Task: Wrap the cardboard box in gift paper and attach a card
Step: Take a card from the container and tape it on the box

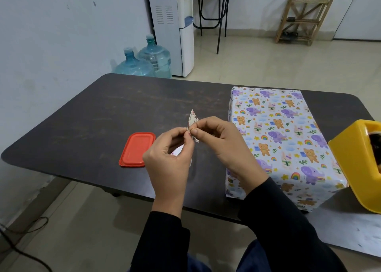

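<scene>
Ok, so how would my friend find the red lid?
Start at the big dark table. Near its front edge, just left of the person's left hand, lies a flat lid. It is the only red thing there, unlike the patterned wrapped box and yellow tape dispenser farther right.

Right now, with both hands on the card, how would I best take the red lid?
Likely the rim of the red lid at its near-left corner, left hand coming from the left after releasing the card: it lies flat on the table, only its edge graspable.
</scene>
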